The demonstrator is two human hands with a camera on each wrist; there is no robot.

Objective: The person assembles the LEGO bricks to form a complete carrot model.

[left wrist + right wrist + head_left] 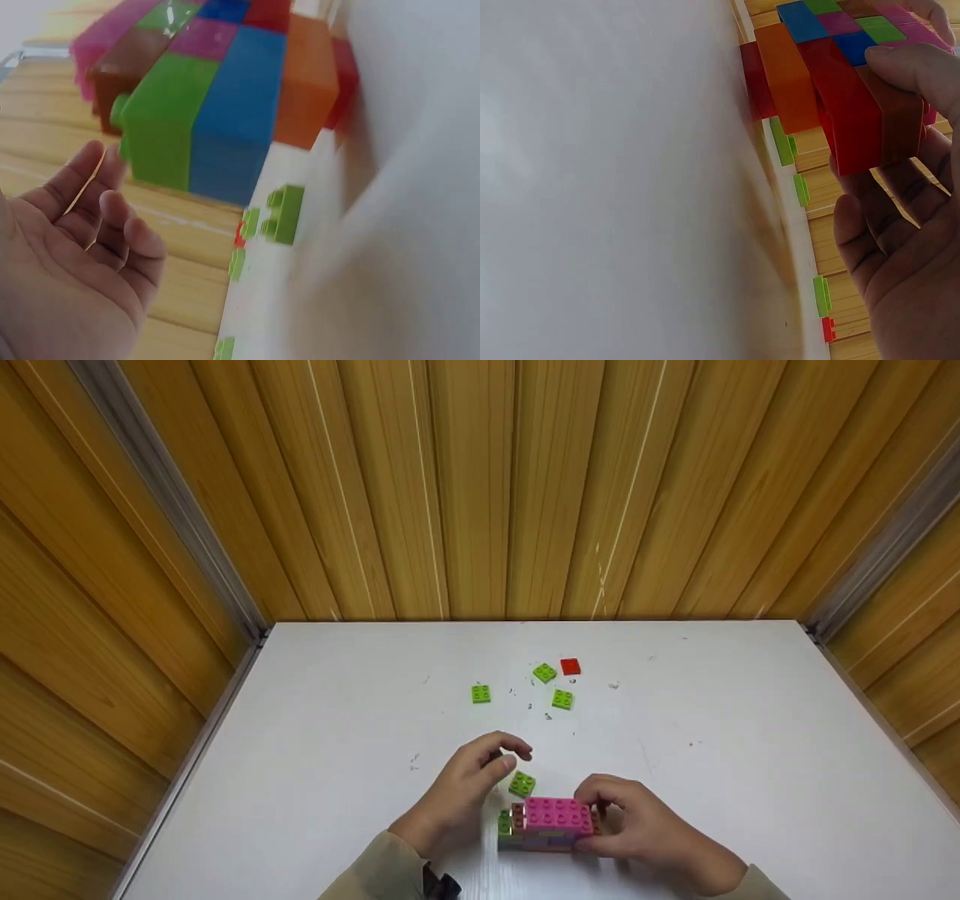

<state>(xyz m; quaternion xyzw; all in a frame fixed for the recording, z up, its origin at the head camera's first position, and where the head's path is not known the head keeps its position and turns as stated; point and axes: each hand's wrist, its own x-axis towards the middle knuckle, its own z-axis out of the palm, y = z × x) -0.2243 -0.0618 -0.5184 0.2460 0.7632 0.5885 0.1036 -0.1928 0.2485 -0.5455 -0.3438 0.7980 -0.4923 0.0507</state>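
A block stack of many colours [559, 814], topped by a pink brick, stands at the front of the white table. My right hand [641, 819] grips its right end, with the thumb on the near side and fingers behind; the right wrist view has the thumb against a blue and a brown brick [900, 124]. To the left of the stack, my left hand [465, 784] is held with loosely bent fingers and nothing in them. Just behind the stack, close to the left thumb, lies a small green brick [522, 784], studs up.
Farther back on the white table [360, 697] lie three green bricks, one on the left [481, 694] and two on the right [562, 700], and a red brick [570, 666]. Wood-patterned panels [472, 495] wall in the back and sides.
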